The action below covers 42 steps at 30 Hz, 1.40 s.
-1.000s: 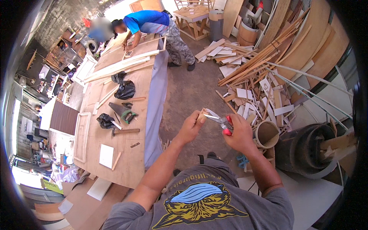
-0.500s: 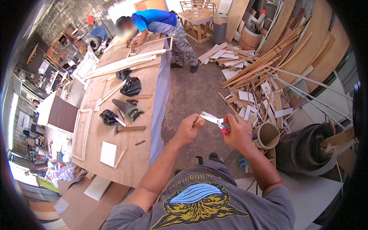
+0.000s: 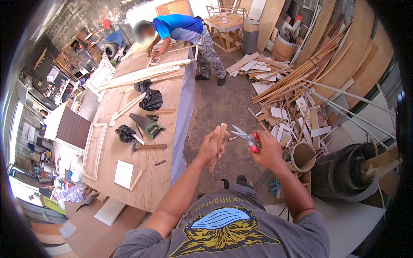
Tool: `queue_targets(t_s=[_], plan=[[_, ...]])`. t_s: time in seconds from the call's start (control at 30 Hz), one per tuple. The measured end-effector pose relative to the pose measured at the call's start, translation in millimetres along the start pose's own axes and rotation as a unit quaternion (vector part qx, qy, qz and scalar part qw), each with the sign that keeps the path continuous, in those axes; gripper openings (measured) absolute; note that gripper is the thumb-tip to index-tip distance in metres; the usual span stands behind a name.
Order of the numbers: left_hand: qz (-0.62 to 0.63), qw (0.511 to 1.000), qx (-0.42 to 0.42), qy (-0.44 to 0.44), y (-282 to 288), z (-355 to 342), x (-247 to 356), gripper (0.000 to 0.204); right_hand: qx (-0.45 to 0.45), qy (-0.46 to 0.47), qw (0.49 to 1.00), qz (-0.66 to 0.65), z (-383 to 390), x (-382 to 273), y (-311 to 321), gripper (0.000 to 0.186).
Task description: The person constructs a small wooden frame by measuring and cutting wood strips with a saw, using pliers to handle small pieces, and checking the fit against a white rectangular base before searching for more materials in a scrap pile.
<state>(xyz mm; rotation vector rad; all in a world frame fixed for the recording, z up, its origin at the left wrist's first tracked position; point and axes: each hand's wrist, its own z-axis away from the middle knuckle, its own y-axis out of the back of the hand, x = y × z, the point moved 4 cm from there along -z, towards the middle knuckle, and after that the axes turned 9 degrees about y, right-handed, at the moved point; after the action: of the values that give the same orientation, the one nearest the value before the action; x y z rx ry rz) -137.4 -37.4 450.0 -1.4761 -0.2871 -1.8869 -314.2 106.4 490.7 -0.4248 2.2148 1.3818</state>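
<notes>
My left hand [image 3: 211, 147] grips a short wooden stick [image 3: 218, 146], held nearly upright in front of my chest. My right hand [image 3: 269, 151] holds red-handled shears [image 3: 246, 136] with the blades apart, their tips pointing left toward the top of the stick and a small gap between them. Both hands hover over the dirt floor, just right of the long plywood workbench [image 3: 142, 172].
On the bench lie a hand saw [image 3: 145, 123], a hammer [image 3: 148, 147], black bags [image 3: 150, 99], long slats and a frame [image 3: 94, 150]. A person in a blue shirt [image 3: 180, 26] works at its far end. Scrap wood [image 3: 292, 99], a cardboard tube [image 3: 302, 157] and a drum [image 3: 350, 172] crowd the right.
The stick has turned from lying flat to nearly upright in my left hand. The shears' blades stand open beside it. Both hands stay in about the same place.
</notes>
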Motion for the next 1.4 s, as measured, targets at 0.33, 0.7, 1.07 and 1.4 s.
queue_targets(t_s=[0.33,0.7,1.07,1.4], plan=[[-0.070,0.997,-0.035,0.009,-12.6,-1.5,8.1,0.064,0.000,0.062,0.997,0.040,-15.9,-3.3,11.3,0.049],[-0.063,0.997,-0.036,0.003,-2.6,-6.6,-3.9,0.067,0.000,0.069,0.994,0.080,-19.2,-9.3,10.7,0.049],[-0.060,0.998,-0.032,-0.007,10.0,-6.4,-6.9,0.062,-0.017,-0.071,0.997,-0.032,-16.0,10.6,-5.2,0.044],[0.010,0.999,-0.028,-0.044,17.0,2.4,4.6,0.060,0.012,0.062,0.998,-0.013,-25.7,-21.4,2.4,0.048]])
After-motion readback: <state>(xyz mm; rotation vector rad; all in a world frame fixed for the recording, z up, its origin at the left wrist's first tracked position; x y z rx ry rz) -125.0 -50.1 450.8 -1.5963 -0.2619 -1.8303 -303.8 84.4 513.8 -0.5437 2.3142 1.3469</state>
